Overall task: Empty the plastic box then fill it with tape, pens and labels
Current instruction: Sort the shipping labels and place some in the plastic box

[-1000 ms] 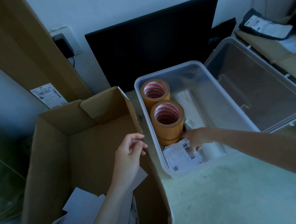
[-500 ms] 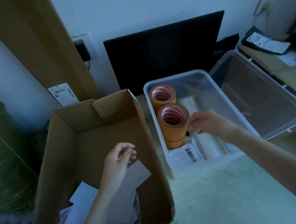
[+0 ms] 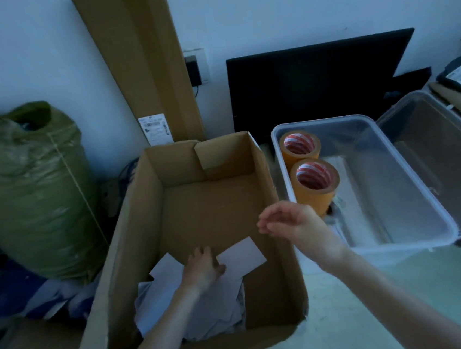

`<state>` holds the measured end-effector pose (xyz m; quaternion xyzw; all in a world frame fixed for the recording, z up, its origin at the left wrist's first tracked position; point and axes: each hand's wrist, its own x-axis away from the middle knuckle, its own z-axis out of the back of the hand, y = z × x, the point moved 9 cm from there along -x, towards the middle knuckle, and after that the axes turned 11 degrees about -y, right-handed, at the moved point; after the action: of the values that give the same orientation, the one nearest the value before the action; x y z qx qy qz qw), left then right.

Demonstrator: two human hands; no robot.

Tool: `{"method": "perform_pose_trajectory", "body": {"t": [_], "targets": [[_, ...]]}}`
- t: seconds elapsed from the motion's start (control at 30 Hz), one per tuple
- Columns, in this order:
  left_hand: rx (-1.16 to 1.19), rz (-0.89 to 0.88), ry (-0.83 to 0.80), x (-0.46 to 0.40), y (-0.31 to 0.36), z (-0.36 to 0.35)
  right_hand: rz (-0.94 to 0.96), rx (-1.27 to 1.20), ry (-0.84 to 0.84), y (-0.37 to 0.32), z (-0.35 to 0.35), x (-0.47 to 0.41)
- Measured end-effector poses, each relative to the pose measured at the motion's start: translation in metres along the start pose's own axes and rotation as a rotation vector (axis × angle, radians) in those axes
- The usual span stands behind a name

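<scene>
Cardboard box (image 3: 151, 239): left hand (image 3: 203, 268) touches papers (image 3: 180, 299)

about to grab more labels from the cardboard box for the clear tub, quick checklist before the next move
1. Left hand on the white paper sheets in the brown cardboard box: ok.
2. Left hand actually gripping a sheet: cannot tell.
3. Right hand free, holding nothing: ok.
4. Clear plastic box open, floor space beside the two orange tape rolls: ok.
5. Pens in the plastic box: not ok, none visible.
</scene>
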<state>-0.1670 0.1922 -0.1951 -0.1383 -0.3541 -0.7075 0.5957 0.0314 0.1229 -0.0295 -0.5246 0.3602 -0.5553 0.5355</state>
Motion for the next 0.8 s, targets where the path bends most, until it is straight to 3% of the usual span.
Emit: {"method": "perform_pose_trajectory", "body": {"t": [0.13,0.33,0.47,0.57,0.8], "targets": [[-0.104,0.025,-0.022,-0.013,-0.007,-0.020,-0.078,-0.014,-0.036,0.018,-0.030,0.001],[-0.077,0.029,0.066,-0.024,0.000,-0.018,-0.116,-0.111,0.008,0.030,-0.034,0.003],[0.072,0.046,0.010,-0.033,0.003,-0.022,-0.130,-0.203,0.035,0.034,-0.029,0.003],[0.039,0.048,-0.020,-0.035,0.007,-0.022,-0.143,-0.239,0.043,0.036,-0.028,0.003],[0.578,-0.152,0.203,-0.002,0.008,0.033,-0.184,-0.339,0.006,0.038,-0.031,0.003]]}}
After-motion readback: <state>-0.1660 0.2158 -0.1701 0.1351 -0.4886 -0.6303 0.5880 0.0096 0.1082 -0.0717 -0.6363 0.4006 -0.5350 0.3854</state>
